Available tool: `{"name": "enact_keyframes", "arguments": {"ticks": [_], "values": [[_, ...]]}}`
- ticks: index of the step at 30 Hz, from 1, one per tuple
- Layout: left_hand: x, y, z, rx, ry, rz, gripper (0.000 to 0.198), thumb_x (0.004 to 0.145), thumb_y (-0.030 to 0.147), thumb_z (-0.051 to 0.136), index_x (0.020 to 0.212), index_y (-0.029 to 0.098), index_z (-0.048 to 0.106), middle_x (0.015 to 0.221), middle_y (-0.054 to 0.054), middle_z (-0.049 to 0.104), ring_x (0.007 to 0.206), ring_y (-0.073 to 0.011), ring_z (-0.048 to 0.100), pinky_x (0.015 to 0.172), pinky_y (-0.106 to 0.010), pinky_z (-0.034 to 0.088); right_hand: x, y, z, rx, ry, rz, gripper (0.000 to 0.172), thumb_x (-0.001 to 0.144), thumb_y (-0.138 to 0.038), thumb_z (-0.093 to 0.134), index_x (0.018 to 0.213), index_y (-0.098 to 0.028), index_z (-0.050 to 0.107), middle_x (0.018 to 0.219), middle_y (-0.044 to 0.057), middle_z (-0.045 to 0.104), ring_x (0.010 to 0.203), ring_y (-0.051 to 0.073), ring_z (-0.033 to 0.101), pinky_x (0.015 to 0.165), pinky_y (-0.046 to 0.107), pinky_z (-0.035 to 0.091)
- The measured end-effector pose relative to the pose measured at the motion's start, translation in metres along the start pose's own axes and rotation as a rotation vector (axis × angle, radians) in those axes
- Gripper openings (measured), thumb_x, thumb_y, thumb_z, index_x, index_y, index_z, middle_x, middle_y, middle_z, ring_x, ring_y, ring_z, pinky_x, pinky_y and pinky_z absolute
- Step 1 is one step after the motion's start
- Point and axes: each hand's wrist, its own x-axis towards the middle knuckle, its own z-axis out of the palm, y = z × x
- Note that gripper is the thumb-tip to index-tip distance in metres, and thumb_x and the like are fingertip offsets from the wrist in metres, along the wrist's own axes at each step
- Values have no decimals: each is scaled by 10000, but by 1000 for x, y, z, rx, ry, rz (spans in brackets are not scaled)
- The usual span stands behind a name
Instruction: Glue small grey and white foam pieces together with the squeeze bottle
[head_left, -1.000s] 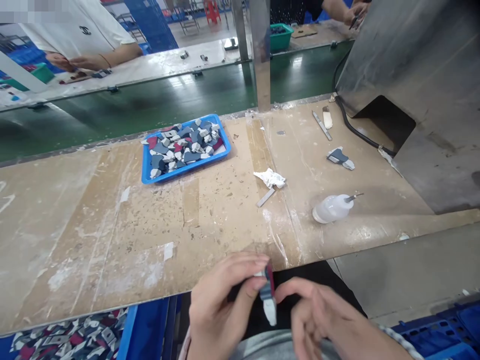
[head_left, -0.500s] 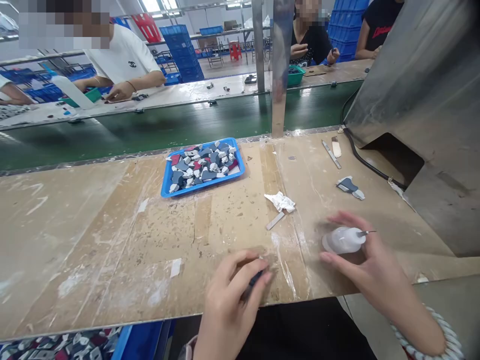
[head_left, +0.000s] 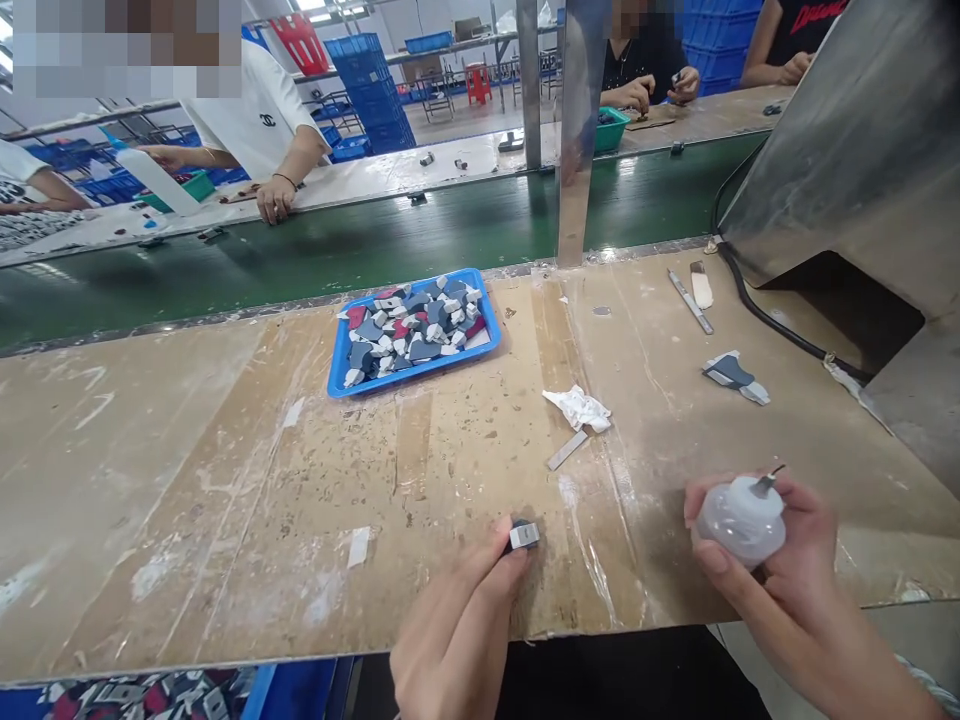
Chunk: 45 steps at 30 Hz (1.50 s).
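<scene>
A: Scuffed wooden surface (head_left: 225, 470) beside a green conveyor belt (head_left: 300, 260), co-workers across it. Left hand (head_left: 457, 630) pinches a small dark part (head_left: 523, 534) against the surface near the front edge.

B: Right hand (head_left: 780, 580)?

A: Wrapped around a squeeze bottle (head_left: 741, 518), lifted clear of the surface, nozzle pointing up and right. Blue tray (head_left: 337, 375) of similar parts sits farther back, crumpled tissue (head_left: 579, 407) in between.

B: Tips for doing it well?

A: Judging only: keep the part pinned flat, tip the nozzle down onto it, squeeze lightly.

B: Change since half a second ago?

A: Bottle lay on the surface under the right hand; now it's raised. Part shows more clearly.
</scene>
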Motion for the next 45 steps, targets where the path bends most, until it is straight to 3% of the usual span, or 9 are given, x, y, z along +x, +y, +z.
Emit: {"name": "enact_keyframes", "arguments": {"ticks": [4, 9, 11, 15, 18, 23, 29, 36, 45], "values": [[2, 1, -4, -40, -10, -27, 297, 857, -88, 639, 1042, 114, 752, 1194, -100, 741, 1073, -211, 724, 935, -305, 602, -2, -18, 1, -61, -189, -21, 458, 953, -348, 622, 1346, -283, 396, 1134, 67, 596, 1015, 198, 641, 803, 251, 558], [6, 0, -3, -73, -9, -21, 272, 824, -106, 683, 983, 106, 744, 1138, -92, 757, 1013, -187, 744, 886, -261, 620, -5, -31, 12, 137, -56, 307, 465, 929, -463, 653, 1306, -295, 439, 978, 25, 676, 715, 159, 655, 593, 209, 579], [6, 0, -2, -83, 8, -21, 267, 822, -99, 692, 979, 111, 742, 1136, -92, 757, 1001, -190, 748, 859, -263, 629, -4, -30, 14, 120, -28, 230, 402, 892, -422, 712, 1220, -291, 520, 956, 18, 690, 710, 156, 663, 561, 191, 567], [6, 0, -4, -97, -27, -25, 267, 842, -98, 665, 992, 111, 738, 1138, -103, 757, 1023, -199, 744, 862, -274, 631, -3, -26, 19, 68, 187, 136, 289, 836, -368, 782, 1099, -281, 698, 1186, 47, 677, 1045, 206, 679, 769, 198, 595], [7, 0, -8, -94, -84, -17, 251, 864, -89, 641, 983, 108, 740, 1133, -108, 760, 1040, -199, 741, 879, -270, 630, -6, -24, 25, 299, 291, 217, 336, 782, -286, 839, 1075, -282, 674, 1113, 34, 705, 999, 193, 701, 773, 208, 613], [7, -3, -9, -129, -89, -5, 253, 858, -88, 644, 1000, 98, 740, 1146, -116, 754, 1058, -212, 737, 903, -279, 632, -4, -24, 35, 541, 237, 265, 302, 767, -235, 843, 1019, -254, 677, 1043, 54, 713, 895, 202, 712, 685, 241, 617], [9, -2, -9, -144, -105, -23, 287, 854, -94, 620, 1003, 123, 736, 1158, -94, 751, 1053, -216, 740, 906, -287, 635, -4, -47, 52, 602, 430, 155, 218, 822, -270, 778, 1006, -268, 662, 977, 31, 651, 1010, 220, 631, 872, 348, 563], [16, 4, -5, -144, -47, -40, 214, 852, -51, 669, 946, 130, 733, 1101, -76, 765, 969, -189, 760, 867, -256, 641, -5, -55, 66, 359, 440, -72, 265, 775, -310, 818, 952, -236, 634, 790, 22, 637, 770, 242, 657, 717, 403, 550], [13, 2, -5, -155, -51, -26, 214, 895, -32, 632, 975, 146, 719, 1134, -77, 755, 1003, -178, 748, 862, -256, 638, -10, -56, 65, 368, 292, -52, 313, 796, -280, 822, 1031, -256, 618, 899, 46, 675, 879, 251, 674, 772, 407, 569]]}}
